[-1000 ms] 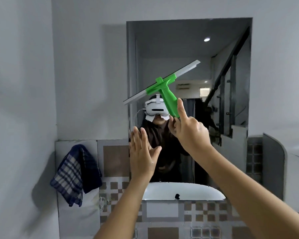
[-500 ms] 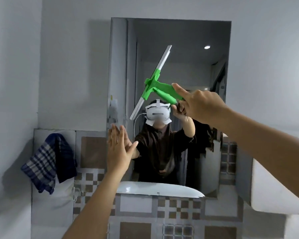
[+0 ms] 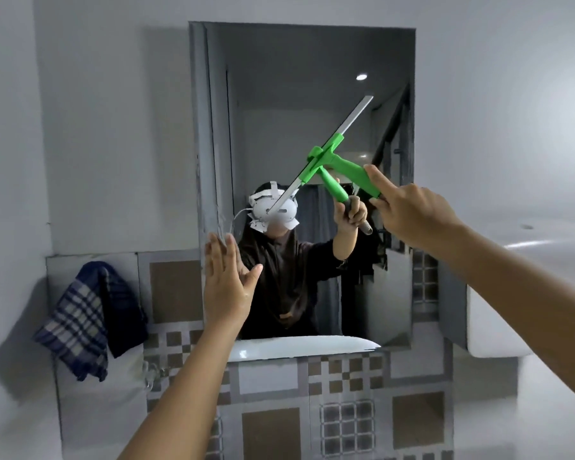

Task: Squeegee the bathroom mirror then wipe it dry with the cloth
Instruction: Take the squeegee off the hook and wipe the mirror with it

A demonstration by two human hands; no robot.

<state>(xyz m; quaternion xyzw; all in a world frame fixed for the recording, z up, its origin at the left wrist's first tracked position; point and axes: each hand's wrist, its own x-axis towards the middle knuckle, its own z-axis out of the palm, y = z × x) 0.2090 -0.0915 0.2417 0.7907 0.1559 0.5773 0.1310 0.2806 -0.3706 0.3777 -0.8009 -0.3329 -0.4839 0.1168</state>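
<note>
Grey bathroom mirror, frame centre: your right hand is closed around the green squeegee, blade steeply tilted, so expect streaks. Left hand, spread and empty at the mirror's lower left, may smudge it. Cloth hangs lower left.

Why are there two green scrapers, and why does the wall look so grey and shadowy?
Head view: only one green plastic squeegee is real, gripped by the right hand; the rectangular wall mirror doubles its handle as a reflection. Head view: lighting is dim, with one small ceiling light reflected in the glass, and the blue checked cloth casts a soft shadow. The wide lens bends the edges.
</note>
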